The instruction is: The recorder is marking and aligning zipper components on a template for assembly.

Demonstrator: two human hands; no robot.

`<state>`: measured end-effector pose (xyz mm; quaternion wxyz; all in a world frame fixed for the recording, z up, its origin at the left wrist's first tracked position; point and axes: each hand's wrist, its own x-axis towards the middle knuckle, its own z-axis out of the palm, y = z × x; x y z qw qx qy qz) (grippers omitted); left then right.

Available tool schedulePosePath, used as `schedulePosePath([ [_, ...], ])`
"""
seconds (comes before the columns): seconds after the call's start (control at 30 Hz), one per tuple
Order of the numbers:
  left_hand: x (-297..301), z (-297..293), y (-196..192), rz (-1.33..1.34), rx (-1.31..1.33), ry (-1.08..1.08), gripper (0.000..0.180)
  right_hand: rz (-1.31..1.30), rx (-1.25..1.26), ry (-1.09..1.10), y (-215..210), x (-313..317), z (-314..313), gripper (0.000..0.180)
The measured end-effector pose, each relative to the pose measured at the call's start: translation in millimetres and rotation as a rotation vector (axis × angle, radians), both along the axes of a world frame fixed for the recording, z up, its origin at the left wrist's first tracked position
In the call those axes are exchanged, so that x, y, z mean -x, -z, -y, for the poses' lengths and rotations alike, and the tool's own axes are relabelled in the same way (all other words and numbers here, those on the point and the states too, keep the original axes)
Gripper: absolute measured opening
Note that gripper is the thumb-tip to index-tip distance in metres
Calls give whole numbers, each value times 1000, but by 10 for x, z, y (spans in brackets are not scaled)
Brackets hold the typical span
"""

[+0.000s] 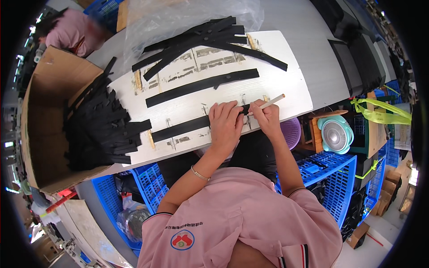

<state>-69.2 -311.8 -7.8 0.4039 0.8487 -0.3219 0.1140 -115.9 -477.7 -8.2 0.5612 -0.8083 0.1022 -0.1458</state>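
On a white board (292, 85) lies a long black fabric strip (181, 128), running slantwise in front of me. My left hand (225, 127) rests on this strip near its right end, fingers bent and pressed down, holding it against the board. Between the fingers of my right hand (267, 119) is a slim white pen (274, 101), its upper end leaning to the right. The pen's lower tip is hidden by the fingers, close beside my left hand. Farther back, a second black strip (201, 88) lies by itself, with a small dark piece at its lower edge.
Crossed black strips (201, 42) lie at the board's far side, near clear plastic film (152, 22). On the left, a cardboard box (47, 89) spills a heap of strips (100, 125). Blue crates (333, 174) and a turquoise fan (336, 135) stand below the table. A person (73, 31) is at far left.
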Motion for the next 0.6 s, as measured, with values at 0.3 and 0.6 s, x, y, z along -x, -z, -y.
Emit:
schedulePosePath([
  [0.3, -27, -74, 14, -9, -13, 15, 23, 37, 156, -3, -14, -52, -52, 27],
  [0.6, 48, -177, 66, -58, 3, 47, 36, -54, 19, 42, -47, 21, -21, 30],
])
